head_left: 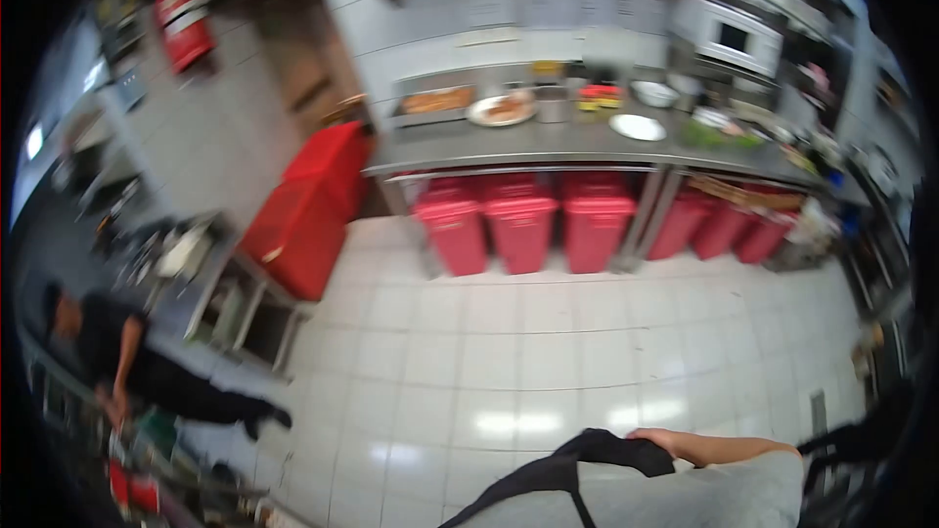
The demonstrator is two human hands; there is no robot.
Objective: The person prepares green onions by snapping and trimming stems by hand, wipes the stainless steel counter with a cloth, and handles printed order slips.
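Observation:
At the bottom of the head view, my right hand (657,439) rests against the black apron (606,450) at my waist. The forearm comes in from the right, out of a grey sleeve (743,487). Its fingers are mostly hidden at the dark cloth and blurred, so whether they grip it is unclear. My left hand is out of view.
A steel counter (577,149) along the far wall holds a tray of food (437,103), plates (638,127) and a microwave (729,36). Red bins (521,227) stand beneath. Large red containers (305,210) stand left. A person in black (127,352) stands at lower left.

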